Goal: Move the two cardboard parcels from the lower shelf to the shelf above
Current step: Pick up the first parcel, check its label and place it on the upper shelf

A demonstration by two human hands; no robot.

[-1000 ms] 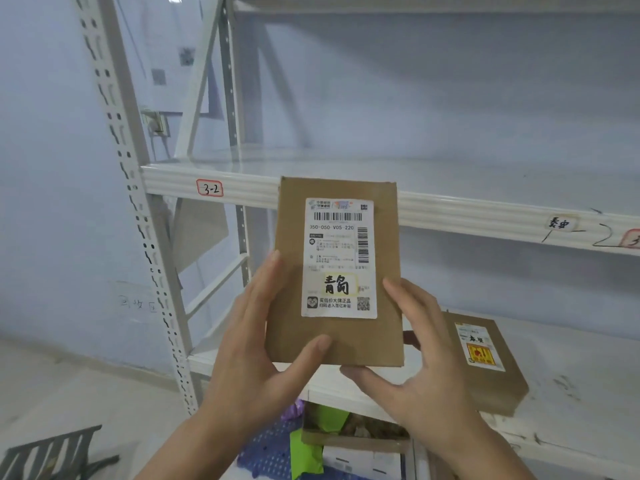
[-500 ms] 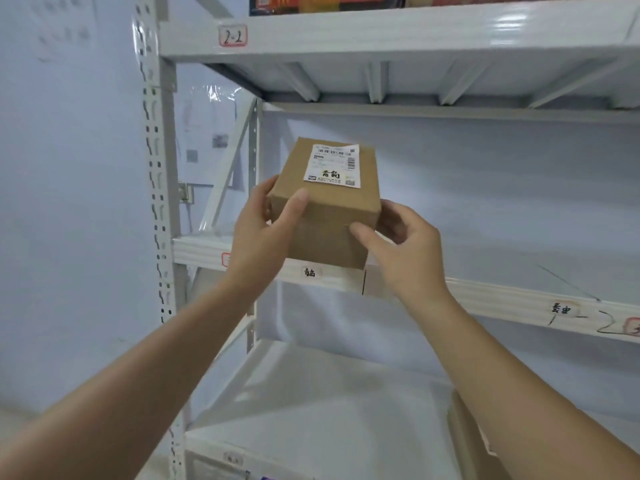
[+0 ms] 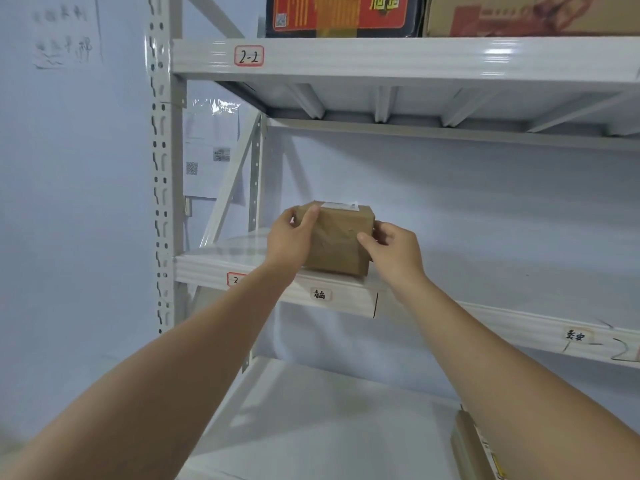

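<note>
A brown cardboard parcel with a white label on top (image 3: 341, 242) is shown at frame centre, resting on the front edge of the white metal middle shelf (image 3: 346, 296). It is gripped at its left side by the left hand (image 3: 291, 239) and at its right side by the right hand (image 3: 391, 249). A second brown cardboard parcel (image 3: 465, 445), partly hidden, lies on the white lower shelf (image 3: 311, 427) at lower right.

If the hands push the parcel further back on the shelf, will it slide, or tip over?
The parcel probably slides: it sits flat on the smooth shelf. Tipping seems unlikely, as it looks wider than tall. It is probably light, since both hands hold it with fingertips only.
</note>
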